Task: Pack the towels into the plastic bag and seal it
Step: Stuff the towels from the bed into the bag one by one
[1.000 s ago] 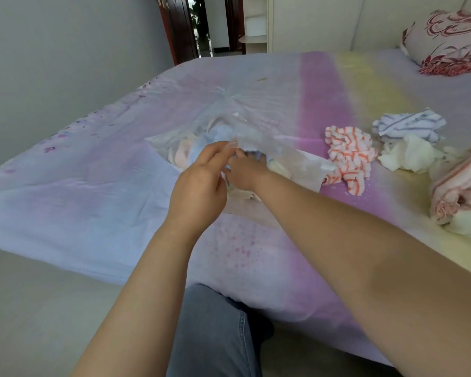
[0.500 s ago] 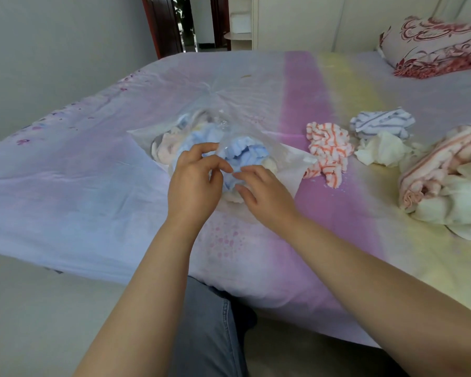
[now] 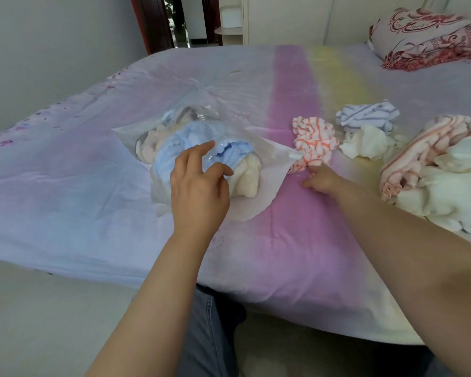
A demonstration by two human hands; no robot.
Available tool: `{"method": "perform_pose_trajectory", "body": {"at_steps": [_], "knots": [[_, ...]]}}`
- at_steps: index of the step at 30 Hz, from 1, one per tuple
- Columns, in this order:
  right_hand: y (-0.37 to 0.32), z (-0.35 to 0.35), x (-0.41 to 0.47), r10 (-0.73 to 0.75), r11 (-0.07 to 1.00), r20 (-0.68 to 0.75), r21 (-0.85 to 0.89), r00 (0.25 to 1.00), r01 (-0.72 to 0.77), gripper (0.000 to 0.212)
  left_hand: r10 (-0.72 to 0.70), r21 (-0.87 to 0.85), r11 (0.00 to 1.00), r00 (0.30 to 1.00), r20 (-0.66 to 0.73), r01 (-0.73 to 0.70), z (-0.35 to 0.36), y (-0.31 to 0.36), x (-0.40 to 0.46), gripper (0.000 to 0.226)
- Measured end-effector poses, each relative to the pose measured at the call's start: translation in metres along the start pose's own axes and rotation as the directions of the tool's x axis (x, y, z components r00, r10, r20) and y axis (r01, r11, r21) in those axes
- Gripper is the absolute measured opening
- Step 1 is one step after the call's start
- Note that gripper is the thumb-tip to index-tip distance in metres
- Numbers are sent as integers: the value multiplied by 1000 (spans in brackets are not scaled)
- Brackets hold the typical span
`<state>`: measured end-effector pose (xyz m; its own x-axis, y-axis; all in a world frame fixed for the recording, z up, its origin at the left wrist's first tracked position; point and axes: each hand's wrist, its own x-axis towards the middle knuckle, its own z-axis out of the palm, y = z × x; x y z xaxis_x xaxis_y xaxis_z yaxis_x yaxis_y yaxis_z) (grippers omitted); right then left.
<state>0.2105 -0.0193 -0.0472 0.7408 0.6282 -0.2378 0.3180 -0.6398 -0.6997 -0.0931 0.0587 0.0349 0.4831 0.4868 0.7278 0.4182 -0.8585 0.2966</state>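
Observation:
A clear plastic bag lies on the bed with its mouth toward me. Inside it are a light blue towel, a cream towel and a pale pink one. My left hand hovers at the bag's near side, fingers loosely spread, fingertips touching the plastic. My right hand lies low on the sheet, its fingers reaching the lower edge of an orange-and-white striped towel; whether they grip it I cannot tell.
A blue-striped towel and a white cloth lie behind the orange towel. A pile of pink-striped and cream towels sits at the right. A patterned pillow lies at the far right. The bed edge runs just before my knees.
My right hand has left the bag's mouth and moved right to the orange-and-white towel. My left hand has opened its fingers and stayed by the bag.

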Motion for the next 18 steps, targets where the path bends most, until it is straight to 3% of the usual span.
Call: {"method": "perform_pose_trajectory", "body": {"at_steps": [3,5,7,9,11,13,14,16,18], "knots": [[-5,1,-17,-93,993,-101,-86,991,84,9,42,-20,999,994,-99,-44,-1,7,-4,22],[-2,2,-41,-120,993,-202,-44,972,114,20,95,-123,985,980,-177,-118,-1,13,-9,24],[6,5,-70,-92,995,-265,8,960,98,11,162,-235,952,974,-157,-196,3,21,-18,26],[9,4,-108,-91,995,-186,19,978,96,17,171,-358,919,985,-10,-163,10,33,-27,28],[0,-6,-154,-98,983,80,162,992,84,34,69,-496,866,963,259,71,16,49,-32,28],[-13,-21,-200,-232,932,366,351,901,97,33,105,-585,777,867,486,234,26,59,-37,37],[-16,-29,-218,-311,896,443,431,841,104,33,142,-605,748,823,550,275,29,65,-39,44],[-20,-43,-238,-445,776,465,627,765,70,38,164,-601,675,706,689,429,33,69,-45,50],[-18,-54,-237,-495,604,368,797,787,7,38,129,-562,565,609,783,603,28,72,-48,45]]}}
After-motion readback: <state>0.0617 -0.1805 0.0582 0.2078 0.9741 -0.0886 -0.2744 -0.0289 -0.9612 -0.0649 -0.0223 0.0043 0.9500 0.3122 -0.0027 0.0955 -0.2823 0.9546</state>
